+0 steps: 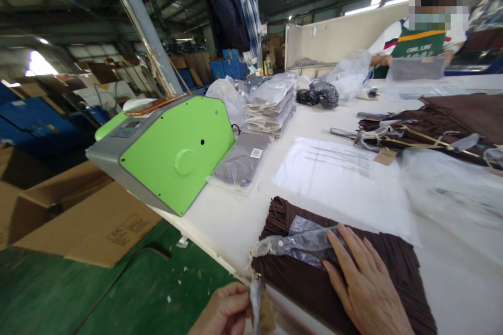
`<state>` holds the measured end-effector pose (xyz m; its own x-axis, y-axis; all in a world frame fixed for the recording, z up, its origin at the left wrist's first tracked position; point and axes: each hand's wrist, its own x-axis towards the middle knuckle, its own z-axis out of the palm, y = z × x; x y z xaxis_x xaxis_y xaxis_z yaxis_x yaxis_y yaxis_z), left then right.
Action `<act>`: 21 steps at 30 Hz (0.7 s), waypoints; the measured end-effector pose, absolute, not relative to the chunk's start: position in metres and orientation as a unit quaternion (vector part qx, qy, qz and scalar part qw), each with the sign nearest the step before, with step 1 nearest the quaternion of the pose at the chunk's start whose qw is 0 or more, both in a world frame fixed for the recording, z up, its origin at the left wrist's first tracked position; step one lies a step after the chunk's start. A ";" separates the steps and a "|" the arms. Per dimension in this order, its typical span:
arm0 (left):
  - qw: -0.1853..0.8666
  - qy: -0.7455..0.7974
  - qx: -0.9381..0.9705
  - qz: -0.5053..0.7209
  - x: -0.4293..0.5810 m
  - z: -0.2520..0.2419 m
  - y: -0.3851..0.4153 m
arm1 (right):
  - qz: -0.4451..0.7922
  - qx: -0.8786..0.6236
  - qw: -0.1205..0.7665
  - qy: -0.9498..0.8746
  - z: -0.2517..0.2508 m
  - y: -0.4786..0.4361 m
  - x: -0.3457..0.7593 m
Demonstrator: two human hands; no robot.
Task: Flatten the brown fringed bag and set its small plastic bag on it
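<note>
A dark brown fringed bag [298, 280] lies on the white table close in front of me. Across its top runs a strap wrapped in clear plastic [291, 245]. My right hand [365, 280] rests on the bag with its fingers stretched out, the fingertips on the wrapped strap. At the table's near edge my left hand [228, 309] pinches the plastic-wrapped strap end [255, 293] that hangs off the bag's left side. Beside those fingers hangs a brown card tag [268, 311]. Part of the left hand is below the picture's edge.
A green and grey machine [181, 154] stands at the table's left edge, beside a bagged grey item [243, 159] and a stack of packets [271, 104]. A clear plastic bag [330, 167] lies beyond. More brown bags [451, 120] lie right; a person [420, 36] stands across.
</note>
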<state>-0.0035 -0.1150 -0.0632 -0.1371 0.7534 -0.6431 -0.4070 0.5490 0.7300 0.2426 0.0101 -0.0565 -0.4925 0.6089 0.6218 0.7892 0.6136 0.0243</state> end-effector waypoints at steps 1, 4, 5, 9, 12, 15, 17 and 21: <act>0.613 0.628 0.185 0.442 -0.010 -0.061 -0.114 | -0.158 -0.409 0.290 -0.851 -0.056 0.010 0.243; 0.436 0.727 0.356 0.393 -0.035 -0.044 -0.111 | -0.165 -0.408 0.292 -0.849 -0.057 0.010 0.244; 0.361 0.746 0.412 0.377 -0.043 -0.036 -0.109 | -0.166 -0.410 0.292 -0.848 -0.057 0.011 0.244; 0.124 0.743 0.555 0.353 -0.065 -0.004 -0.095 | -0.162 -0.412 0.292 -0.848 -0.059 0.012 0.244; 0.055 0.698 0.627 0.343 -0.067 0.011 -0.076 | -0.164 -0.407 0.295 -0.849 -0.059 0.013 0.244; 0.048 0.622 0.723 0.296 -0.057 0.025 -0.050 | -0.171 -0.404 0.294 -0.849 -0.058 0.013 0.244; 0.067 0.565 0.781 0.259 -0.042 0.036 -0.028 | -0.178 -0.403 0.288 -0.850 -0.056 0.012 0.244; 0.115 0.421 0.882 0.174 -0.004 0.051 0.012 | -0.190 -0.411 0.278 -0.847 -0.056 0.011 0.244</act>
<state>-0.0038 0.0119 0.0508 0.5839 0.7840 0.2108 0.7037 -0.6182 0.3503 0.2440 0.0106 -0.0556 -0.5080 0.5905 0.6271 0.8016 0.5905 0.0934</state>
